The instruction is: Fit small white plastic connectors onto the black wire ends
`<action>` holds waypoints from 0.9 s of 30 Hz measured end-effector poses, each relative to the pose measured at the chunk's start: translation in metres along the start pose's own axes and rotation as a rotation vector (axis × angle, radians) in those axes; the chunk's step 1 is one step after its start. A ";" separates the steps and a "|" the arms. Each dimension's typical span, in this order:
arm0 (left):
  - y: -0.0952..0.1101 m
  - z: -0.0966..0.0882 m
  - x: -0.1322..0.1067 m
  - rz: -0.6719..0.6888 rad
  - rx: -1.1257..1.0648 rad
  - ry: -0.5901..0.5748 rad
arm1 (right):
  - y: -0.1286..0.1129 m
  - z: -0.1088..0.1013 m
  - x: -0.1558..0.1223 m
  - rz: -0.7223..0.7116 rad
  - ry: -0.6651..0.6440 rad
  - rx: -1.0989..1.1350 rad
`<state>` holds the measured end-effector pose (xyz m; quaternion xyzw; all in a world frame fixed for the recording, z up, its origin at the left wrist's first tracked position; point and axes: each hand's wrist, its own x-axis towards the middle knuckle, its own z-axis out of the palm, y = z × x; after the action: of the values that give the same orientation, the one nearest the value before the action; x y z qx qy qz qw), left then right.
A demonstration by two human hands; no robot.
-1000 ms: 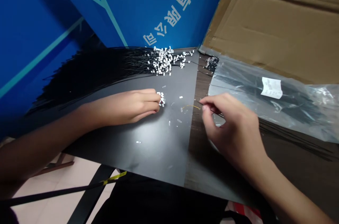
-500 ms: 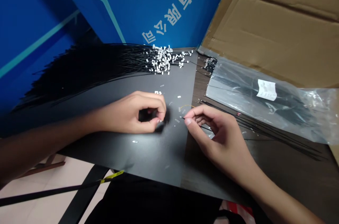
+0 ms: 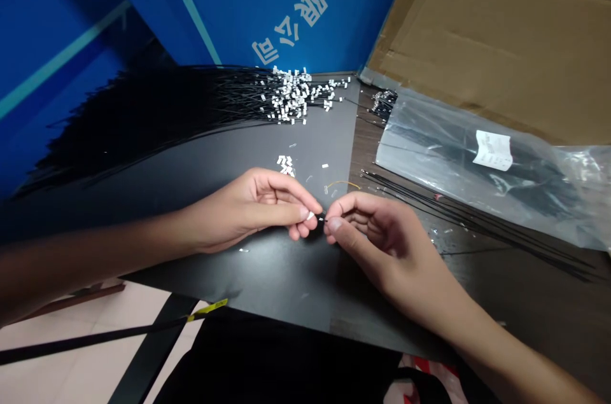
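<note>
My left hand (image 3: pixel 260 207) pinches a small white connector (image 3: pixel 310 215) between thumb and fingers just above the black mat (image 3: pixel 267 277). My right hand (image 3: pixel 377 238) pinches the end of a thin black wire (image 3: pixel 321 219), its tip meeting the connector. A few loose white connectors (image 3: pixel 285 164) lie just beyond my left hand. A big fan of black wires with white connectors on their ends (image 3: pixel 291 95) spreads across the back left. Loose black wires (image 3: pixel 477 219) lie to the right of my right hand.
A clear plastic bag of black wires with a white label (image 3: pixel 494 151) lies at the right on the dark wood table (image 3: pixel 525 302). Brown cardboard (image 3: pixel 491 35) and a blue printed panel (image 3: pixel 267 3) stand behind. A short yellow wire (image 3: pixel 340 184) lies near my hands.
My right hand took a black wire from the right and brought it left. My left hand picked a white connector from the small heap and moved to meet the wire tip.
</note>
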<state>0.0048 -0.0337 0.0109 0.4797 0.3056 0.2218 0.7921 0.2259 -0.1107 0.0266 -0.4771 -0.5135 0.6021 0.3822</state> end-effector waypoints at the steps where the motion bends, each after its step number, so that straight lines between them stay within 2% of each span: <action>1: 0.000 0.000 -0.001 -0.012 0.000 0.009 | 0.001 0.001 0.000 -0.021 0.011 -0.010; 6: -0.001 -0.002 -0.003 -0.037 0.027 0.015 | 0.006 0.005 -0.002 -0.074 0.044 -0.065; 11: 0.000 -0.001 -0.002 -0.025 -0.012 -0.005 | 0.008 0.004 -0.004 -0.067 0.062 -0.099; 15: 0.001 -0.001 -0.001 0.010 0.000 0.045 | 0.006 0.004 -0.003 -0.054 0.069 -0.098; 22: 0.000 -0.002 0.000 0.060 0.069 0.072 | 0.003 -0.001 0.000 0.078 -0.013 0.039; 27: 0.002 -0.001 0.000 0.027 0.067 0.069 | 0.006 -0.005 0.002 0.103 -0.044 0.122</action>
<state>0.0041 -0.0329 0.0124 0.5022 0.3333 0.2386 0.7614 0.2301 -0.1087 0.0205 -0.4652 -0.4588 0.6618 0.3677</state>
